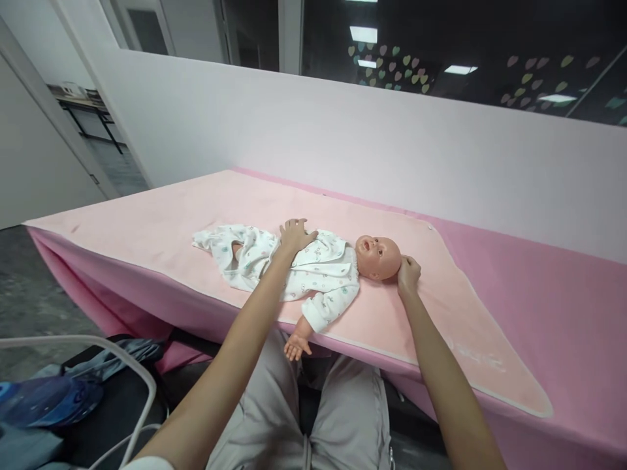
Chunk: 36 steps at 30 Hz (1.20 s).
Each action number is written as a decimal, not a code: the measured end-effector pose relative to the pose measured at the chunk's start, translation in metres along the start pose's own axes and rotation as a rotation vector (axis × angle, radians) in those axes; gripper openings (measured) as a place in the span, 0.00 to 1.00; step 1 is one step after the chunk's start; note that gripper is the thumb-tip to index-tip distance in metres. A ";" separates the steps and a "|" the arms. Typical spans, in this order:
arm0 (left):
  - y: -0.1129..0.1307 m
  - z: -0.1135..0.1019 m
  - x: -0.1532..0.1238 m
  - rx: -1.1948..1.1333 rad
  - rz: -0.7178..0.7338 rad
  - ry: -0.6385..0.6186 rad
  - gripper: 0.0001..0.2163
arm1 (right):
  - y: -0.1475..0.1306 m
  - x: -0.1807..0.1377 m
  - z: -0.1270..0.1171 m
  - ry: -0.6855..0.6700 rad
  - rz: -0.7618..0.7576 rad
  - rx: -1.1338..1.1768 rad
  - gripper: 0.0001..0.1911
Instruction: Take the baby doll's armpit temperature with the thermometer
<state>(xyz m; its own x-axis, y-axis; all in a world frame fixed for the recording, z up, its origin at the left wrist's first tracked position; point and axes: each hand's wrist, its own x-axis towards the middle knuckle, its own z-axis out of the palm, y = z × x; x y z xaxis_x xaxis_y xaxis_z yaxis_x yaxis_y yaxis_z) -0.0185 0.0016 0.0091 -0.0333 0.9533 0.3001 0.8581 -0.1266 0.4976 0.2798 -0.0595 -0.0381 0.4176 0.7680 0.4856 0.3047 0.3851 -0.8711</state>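
Note:
A baby doll [379, 257] lies on its back on a pink mat, its head to the right. It wears a white printed outfit [321, 282], and one bare doll hand hangs over the mat's near edge. My left hand [296, 236] rests open on the doll's belly with its fingers spread. Beside the crown of the doll's head, my right hand [409, 273] is closed, its curled fingers against the head. Whether anything is inside those fingers is hidden.
The pink mat [161, 215] lies on a pink cloth-covered table [548, 287] against a white partition [343, 130]. At lower left are a blue plastic bottle [49, 399] and a white curved tube [125, 356]. My legs are under the near edge.

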 end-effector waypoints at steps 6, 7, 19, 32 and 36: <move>0.033 -0.008 -0.026 -0.536 0.539 -0.425 0.18 | -0.019 -0.007 -0.005 0.395 -0.237 -0.303 0.13; 0.036 -0.006 -0.028 -0.564 0.567 -0.493 0.17 | -0.023 -0.009 -0.005 0.392 -0.307 -0.362 0.12; 0.023 -0.003 -0.020 -1.263 0.035 -0.214 0.16 | -0.090 -0.050 0.086 -0.454 -0.809 -1.162 0.10; 0.027 -0.005 -0.026 -1.202 -0.043 -0.235 0.14 | -0.110 -0.037 0.103 -0.479 -0.496 -1.191 0.13; 0.026 0.000 -0.020 -1.181 -0.015 -0.179 0.15 | -0.120 -0.029 0.067 -0.150 -0.395 -0.638 0.12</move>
<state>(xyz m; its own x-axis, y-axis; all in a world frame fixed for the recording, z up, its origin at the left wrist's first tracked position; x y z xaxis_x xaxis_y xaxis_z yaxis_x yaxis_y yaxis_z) 0.0041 -0.0212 0.0159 0.1133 0.9696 0.2170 -0.1467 -0.1997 0.9688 0.1739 -0.0937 0.0473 0.0683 0.7132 0.6977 0.8616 0.3105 -0.4017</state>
